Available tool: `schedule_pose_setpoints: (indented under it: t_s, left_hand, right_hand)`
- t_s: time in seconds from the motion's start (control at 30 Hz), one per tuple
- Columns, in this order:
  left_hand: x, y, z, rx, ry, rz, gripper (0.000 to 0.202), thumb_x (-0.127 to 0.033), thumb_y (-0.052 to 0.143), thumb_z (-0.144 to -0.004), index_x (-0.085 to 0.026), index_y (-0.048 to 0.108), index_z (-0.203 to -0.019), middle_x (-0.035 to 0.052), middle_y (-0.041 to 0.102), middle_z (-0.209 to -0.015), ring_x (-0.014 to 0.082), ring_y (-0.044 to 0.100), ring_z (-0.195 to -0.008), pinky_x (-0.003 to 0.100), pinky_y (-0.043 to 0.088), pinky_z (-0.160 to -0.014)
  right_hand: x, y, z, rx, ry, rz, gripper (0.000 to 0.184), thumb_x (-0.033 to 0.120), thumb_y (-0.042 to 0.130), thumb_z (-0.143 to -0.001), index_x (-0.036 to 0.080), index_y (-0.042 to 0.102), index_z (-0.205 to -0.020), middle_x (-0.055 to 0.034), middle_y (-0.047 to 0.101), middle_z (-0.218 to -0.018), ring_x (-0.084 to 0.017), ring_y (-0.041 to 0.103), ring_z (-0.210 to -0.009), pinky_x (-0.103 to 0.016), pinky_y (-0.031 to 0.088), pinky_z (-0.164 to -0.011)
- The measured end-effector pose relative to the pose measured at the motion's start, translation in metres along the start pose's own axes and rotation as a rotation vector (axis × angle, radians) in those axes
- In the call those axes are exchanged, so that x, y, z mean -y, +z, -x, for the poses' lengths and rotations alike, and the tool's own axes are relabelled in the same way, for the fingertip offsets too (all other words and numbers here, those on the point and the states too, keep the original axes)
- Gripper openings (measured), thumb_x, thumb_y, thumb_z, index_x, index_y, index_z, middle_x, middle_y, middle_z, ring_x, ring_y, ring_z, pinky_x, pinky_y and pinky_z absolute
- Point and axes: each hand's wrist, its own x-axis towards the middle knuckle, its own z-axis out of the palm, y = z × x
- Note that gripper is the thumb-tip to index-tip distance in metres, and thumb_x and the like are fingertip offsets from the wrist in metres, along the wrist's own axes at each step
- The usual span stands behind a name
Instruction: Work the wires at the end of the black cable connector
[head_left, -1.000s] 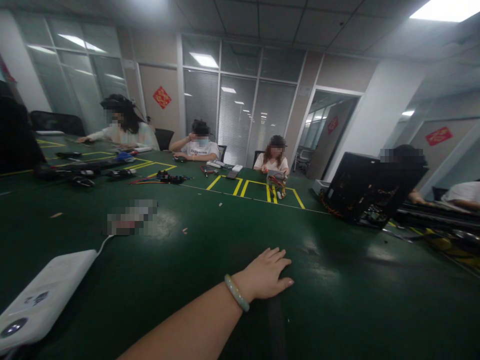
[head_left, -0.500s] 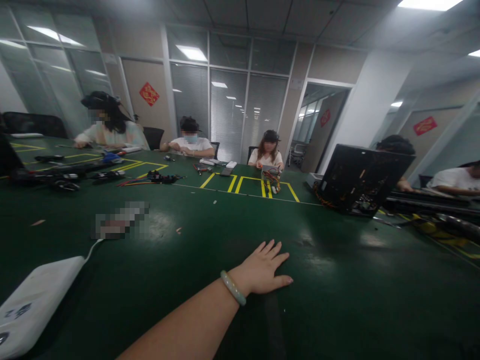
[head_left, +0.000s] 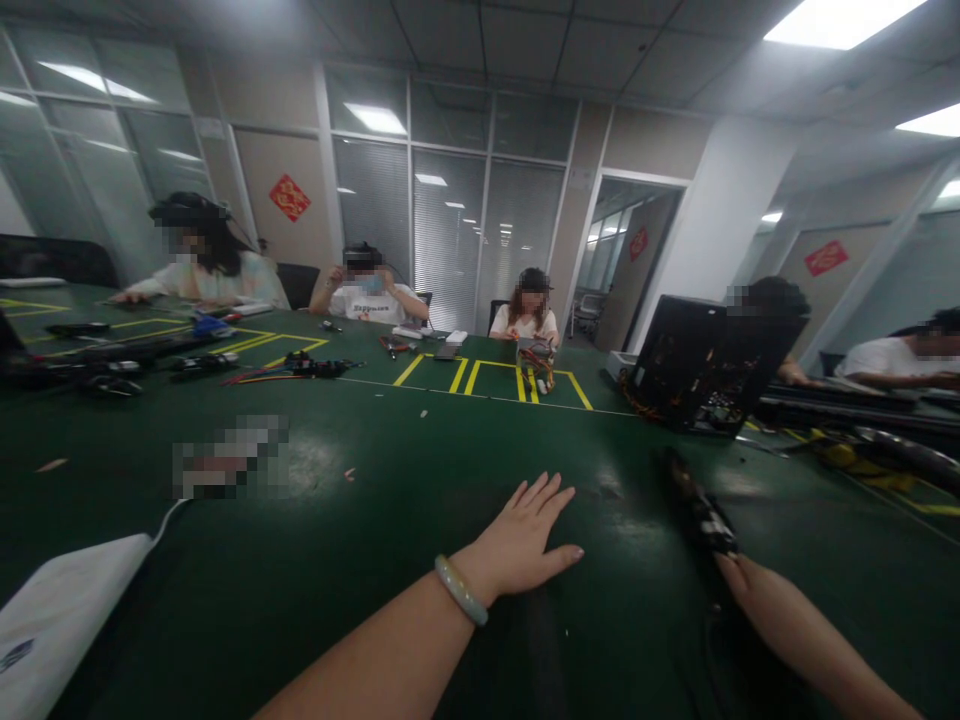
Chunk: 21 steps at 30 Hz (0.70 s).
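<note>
Computer case (head_left: 686, 350) is crammed with wiring (head_left: 646, 405); black part (head_left: 696, 505) is touched by right hand (head_left: 735, 575), grip unclear; left hand (head_left: 525, 535) is splayed flat.

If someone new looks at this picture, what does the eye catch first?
The left hand, with a pale bracelet, lies flat and open on the green table in the foreground. Beside it, the right hand meets a long black part; behind stands an open black computer case.
</note>
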Motion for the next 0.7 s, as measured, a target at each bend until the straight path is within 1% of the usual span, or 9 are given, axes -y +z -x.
schedule_pose_setpoints:
  t_s: [0.03, 0.07, 0.1, 0.2, 0.3, 0.37, 0.47, 0.57, 0.7]
  left_hand:
    - [-0.003, -0.003, -0.001, -0.030, -0.001, -0.007, 0.071, -0.062, 0.036, -0.094, -0.026, 0.014, -0.151, 0.0064, 0.011, -0.158, 0.0246, 0.008, -0.145, 0.048, 0.017, -0.117]
    - [-0.005, -0.005, -0.001, -0.061, -0.002, -0.018, 0.070, -0.060, 0.036, -0.094, -0.025, 0.014, -0.151, 0.0061, 0.011, -0.158, 0.0240, 0.007, -0.145, 0.048, 0.015, -0.117]
    - [-0.008, -0.007, -0.002, -0.095, -0.002, -0.034, 0.069, -0.059, 0.037, -0.095, -0.025, 0.015, -0.151, 0.0059, 0.011, -0.158, 0.0236, 0.007, -0.146, 0.048, 0.014, -0.117]
    - [-0.013, -0.009, -0.003, -0.204, -0.004, -0.101, 0.060, -0.053, 0.039, -0.096, -0.025, 0.025, -0.148, 0.0050, 0.020, -0.157, 0.0229, 0.012, -0.145, 0.048, 0.013, -0.118]
    - [-0.014, -0.006, -0.004, -0.293, -0.040, -0.162, 0.048, -0.046, 0.037, -0.099, -0.024, 0.038, -0.141, 0.0054, 0.038, -0.149, 0.0234, 0.028, -0.140, 0.047, 0.017, -0.116]
    - [-0.011, -0.004, -0.005, -0.335, -0.101, -0.191, 0.043, -0.044, 0.036, -0.099, -0.023, 0.047, -0.135, 0.0065, 0.051, -0.139, 0.0244, 0.042, -0.130, 0.048, 0.023, -0.113]
    - [-0.007, -0.002, -0.007, -0.360, -0.177, -0.213, 0.038, -0.042, 0.036, -0.099, -0.021, 0.057, -0.123, 0.0071, 0.063, -0.121, 0.0242, 0.055, -0.113, 0.046, 0.034, -0.105]
    - [-0.006, -0.001, -0.008, -0.350, -0.176, -0.213, 0.033, -0.041, 0.040, -0.098, -0.020, 0.062, -0.112, 0.0065, 0.066, -0.110, 0.0238, 0.058, -0.103, 0.042, 0.040, -0.095]
    - [-0.008, 0.000, -0.008, -0.323, -0.133, -0.211, 0.023, -0.036, 0.048, -0.095, -0.021, 0.063, -0.104, 0.0049, 0.066, -0.103, 0.0227, 0.058, -0.101, 0.043, 0.036, -0.100]
  right_hand:
    - [0.019, 0.002, -0.004, 0.098, 0.053, -0.075, 0.046, 0.040, 0.027, -0.096, 0.020, 0.068, -0.101, -0.0197, 0.071, -0.097, -0.031, 0.069, -0.085, -0.041, 0.053, -0.074]
    - [0.039, 0.002, -0.008, 0.197, 0.053, -0.150, 0.047, 0.044, 0.025, -0.098, 0.021, 0.066, -0.106, -0.0161, 0.071, -0.099, -0.030, 0.069, -0.090, -0.039, 0.053, -0.078]
    - [0.061, 0.000, -0.010, 0.257, 0.003, -0.201, 0.046, 0.046, 0.026, -0.098, 0.022, 0.063, -0.113, -0.0137, 0.071, -0.102, -0.028, 0.068, -0.093, -0.038, 0.052, -0.081]
    - [0.122, -0.009, -0.017, 0.365, -0.253, -0.245, 0.040, 0.041, 0.033, -0.098, 0.024, 0.055, -0.125, -0.0097, 0.070, -0.104, -0.026, 0.068, -0.090, -0.033, 0.050, -0.082]
    - [0.162, -0.013, -0.027, 0.382, -0.472, -0.184, 0.037, 0.035, 0.040, -0.097, 0.026, 0.051, -0.131, -0.0078, 0.070, -0.105, -0.026, 0.067, -0.093, -0.032, 0.048, -0.081]
    - [0.177, -0.010, -0.036, 0.358, -0.529, -0.131, 0.034, 0.033, 0.042, -0.096, 0.023, 0.056, -0.126, -0.0088, 0.070, -0.105, -0.027, 0.066, -0.095, -0.033, 0.047, -0.082]
    - [0.184, -0.002, -0.049, 0.338, -0.527, -0.148, 0.033, 0.033, 0.040, -0.098, 0.022, 0.058, -0.123, -0.0088, 0.068, -0.113, -0.026, 0.064, -0.100, -0.033, 0.046, -0.084]
    - [0.183, 0.006, -0.056, 0.307, -0.483, -0.215, 0.039, 0.035, 0.037, -0.100, 0.024, 0.051, -0.134, -0.0076, 0.063, -0.124, -0.024, 0.061, -0.108, -0.033, 0.045, -0.090]
    - [0.183, 0.011, -0.054, 0.273, -0.425, -0.244, 0.041, 0.038, 0.035, -0.101, 0.026, 0.047, -0.138, -0.0071, 0.064, -0.124, -0.025, 0.061, -0.109, -0.034, 0.045, -0.091]
